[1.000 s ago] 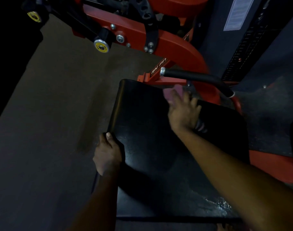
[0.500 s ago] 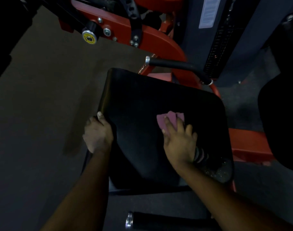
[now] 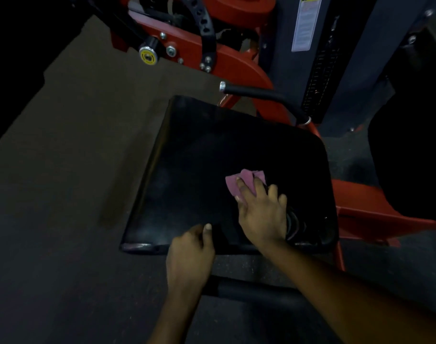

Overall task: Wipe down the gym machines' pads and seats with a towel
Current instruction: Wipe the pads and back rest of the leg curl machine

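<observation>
A dim gym floor lies below a red machine frame at upper centre. On the black seat mid-frame, the right hand presses the pink towel flat, fingers spread. The left hand grips the seat's lower edge, thumb on top.

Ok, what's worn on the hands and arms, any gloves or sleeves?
No gloves, no sleeves in view: both forearms are bare. The left hand shows no ring or watch. Beside the right hand sit dark ringed bands, possibly bracelets; too dim to be sure.
</observation>
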